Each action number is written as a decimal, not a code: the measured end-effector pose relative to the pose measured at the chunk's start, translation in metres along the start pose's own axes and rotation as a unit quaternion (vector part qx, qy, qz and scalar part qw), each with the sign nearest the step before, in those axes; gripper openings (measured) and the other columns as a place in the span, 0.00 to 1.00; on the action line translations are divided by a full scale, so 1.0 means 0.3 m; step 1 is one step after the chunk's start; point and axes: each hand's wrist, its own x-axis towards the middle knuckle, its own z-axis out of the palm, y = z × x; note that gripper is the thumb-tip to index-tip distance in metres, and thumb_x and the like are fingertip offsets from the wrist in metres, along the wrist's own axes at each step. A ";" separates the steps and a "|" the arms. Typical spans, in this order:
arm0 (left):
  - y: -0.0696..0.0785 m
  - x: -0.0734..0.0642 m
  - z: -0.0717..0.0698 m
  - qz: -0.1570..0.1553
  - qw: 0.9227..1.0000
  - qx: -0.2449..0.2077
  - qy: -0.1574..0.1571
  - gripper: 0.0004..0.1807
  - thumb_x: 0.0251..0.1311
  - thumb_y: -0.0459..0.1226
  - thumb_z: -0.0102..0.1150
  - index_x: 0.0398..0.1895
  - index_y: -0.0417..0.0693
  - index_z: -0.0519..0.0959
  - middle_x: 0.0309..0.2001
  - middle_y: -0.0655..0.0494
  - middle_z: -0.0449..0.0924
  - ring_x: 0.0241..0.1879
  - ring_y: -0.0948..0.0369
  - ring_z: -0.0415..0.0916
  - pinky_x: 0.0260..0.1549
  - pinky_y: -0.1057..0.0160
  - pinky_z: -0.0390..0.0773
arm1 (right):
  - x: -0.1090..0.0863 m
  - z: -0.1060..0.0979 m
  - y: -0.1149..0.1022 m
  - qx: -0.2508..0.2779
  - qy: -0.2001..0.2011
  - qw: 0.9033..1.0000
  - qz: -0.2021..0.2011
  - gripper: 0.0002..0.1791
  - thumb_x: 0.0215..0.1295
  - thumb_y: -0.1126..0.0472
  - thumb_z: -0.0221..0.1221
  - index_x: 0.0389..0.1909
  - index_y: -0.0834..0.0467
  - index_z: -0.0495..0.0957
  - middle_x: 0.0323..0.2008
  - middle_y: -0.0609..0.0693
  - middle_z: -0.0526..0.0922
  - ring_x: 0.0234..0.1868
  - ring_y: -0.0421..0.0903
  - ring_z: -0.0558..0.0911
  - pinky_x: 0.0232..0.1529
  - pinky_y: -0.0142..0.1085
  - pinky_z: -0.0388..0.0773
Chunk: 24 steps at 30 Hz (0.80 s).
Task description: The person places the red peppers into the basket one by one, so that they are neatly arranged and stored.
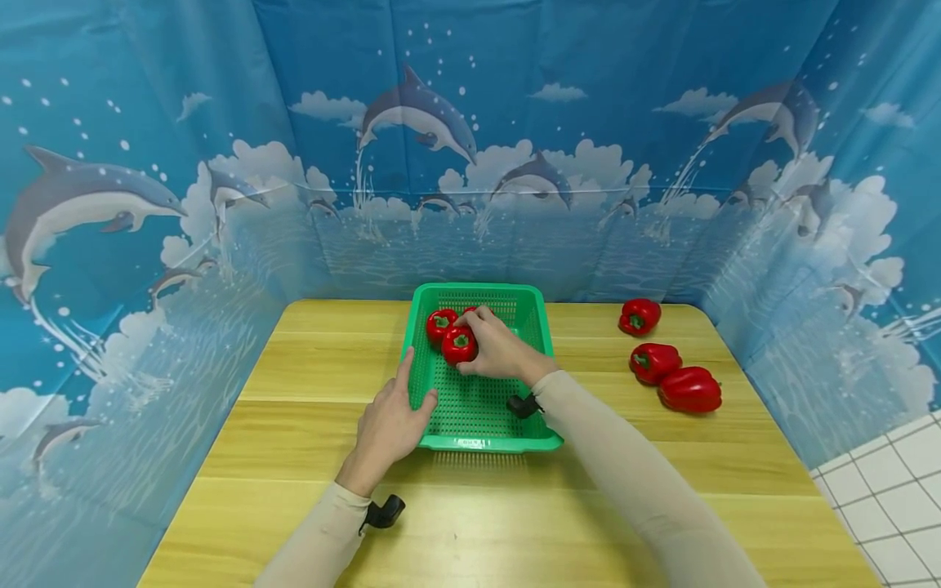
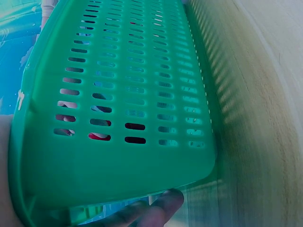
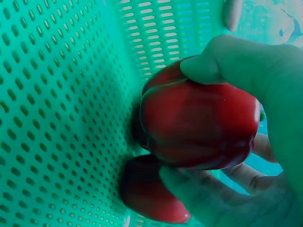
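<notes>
A green perforated plastic basket [image 1: 481, 412] stands on the wooden table. Inside it, my right hand [image 1: 500, 349] grips a red bell pepper [image 1: 459, 349], thumb on one side and fingers on the other. Seen from the right wrist, that pepper [image 3: 199, 125] lies sideways in the grasp, its green stem end toward the palm. Another red bell pepper [image 1: 439, 322] sits at the basket's back left, and a third one [image 1: 469, 310] is mostly hidden behind my fingers. My left hand [image 1: 390, 425] holds the basket's left side, thumb over the rim and fingers along the outer wall [image 2: 118, 170].
To the right of the basket, one red bell pepper [image 1: 639, 316] lies near the table's back edge. Two more, a pepper [image 1: 654, 363] and a longer pepper [image 1: 691, 390], lie side by side nearer. A blue dolphin-print curtain [image 1: 470, 237] surrounds the wooden table [image 1: 456, 523].
</notes>
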 end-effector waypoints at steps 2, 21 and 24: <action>0.001 0.001 -0.001 0.001 1.000 -0.001 0.000 0.49 0.85 0.56 0.61 1.00 0.61 0.49 0.59 0.36 0.89 0.27 0.52 0.79 0.21 0.55 0.73 | 0.004 0.003 -0.002 -0.003 -0.006 1.000 0.003 0.41 0.72 0.53 0.80 0.80 0.60 0.74 0.71 0.62 0.77 0.65 0.58 0.86 0.66 0.51 0.91; 0.004 -0.005 -0.005 -0.002 1.000 -0.001 0.000 0.50 0.85 0.55 0.61 1.00 0.63 0.48 0.61 0.35 0.89 0.23 0.52 0.76 0.20 0.55 0.73 | 0.035 0.050 -0.015 -0.028 -0.026 0.999 0.005 0.42 0.70 0.54 0.82 0.80 0.54 0.73 0.69 0.61 0.79 0.64 0.56 0.84 0.65 0.52 0.91; 0.004 -0.004 -0.003 -0.002 1.000 -0.003 -0.002 0.49 0.86 0.56 0.60 1.00 0.63 0.48 0.62 0.35 0.89 0.23 0.53 0.76 0.20 0.55 0.72 | 0.036 0.056 -0.021 -0.041 -0.030 0.999 0.015 0.42 0.70 0.52 0.82 0.80 0.52 0.73 0.67 0.60 0.80 0.60 0.55 0.85 0.62 0.52 0.91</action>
